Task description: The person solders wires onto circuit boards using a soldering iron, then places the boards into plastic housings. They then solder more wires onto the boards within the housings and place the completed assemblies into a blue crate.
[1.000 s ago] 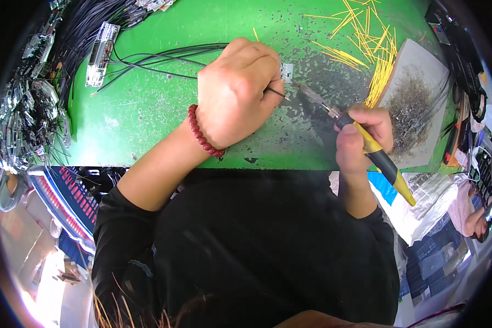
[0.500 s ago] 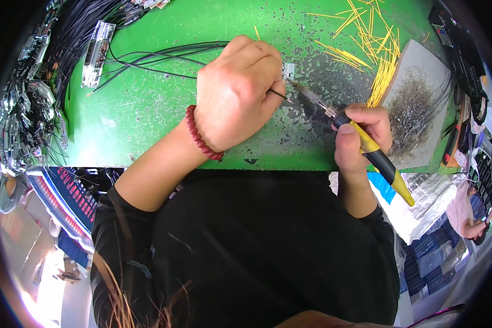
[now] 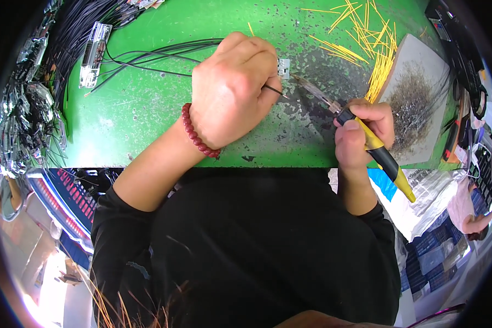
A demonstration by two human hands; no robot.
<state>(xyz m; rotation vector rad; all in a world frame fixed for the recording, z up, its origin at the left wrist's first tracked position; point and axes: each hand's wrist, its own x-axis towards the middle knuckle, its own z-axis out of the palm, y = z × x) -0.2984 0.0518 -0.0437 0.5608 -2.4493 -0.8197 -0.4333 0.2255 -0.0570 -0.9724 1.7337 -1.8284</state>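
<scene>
My left hand [image 3: 236, 90] is closed over the green tabletop, with a black wire [image 3: 275, 91] gripped in it, the wire's bare end poking out past the thumb. A small clear part with metal contacts [image 3: 283, 69] shows beyond the fingers; whether the hand also holds it is hidden. In my right hand [image 3: 364, 131] is a yellow and black soldering iron [image 3: 378, 152], gripped like a pen. Its tip points up and left, a short gap from the clear part. More black wires [image 3: 169, 52] run leftward from behind my left hand.
A clear-cased part [image 3: 95, 54] with wires lies at left, beside heaped similar parts [image 3: 22, 126] and a bundle of black wires [image 3: 87, 27]. Yellow sticks or wires [image 3: 380, 60] are scattered at upper right. A grey board [image 3: 421, 104] carries dark residue. Another person's arm [image 3: 478, 223] shows at far right.
The soldering iron's tip has drawn back slightly to the right, away from the clear part. My left hand has shifted slightly left and up, still gripping the wire.
</scene>
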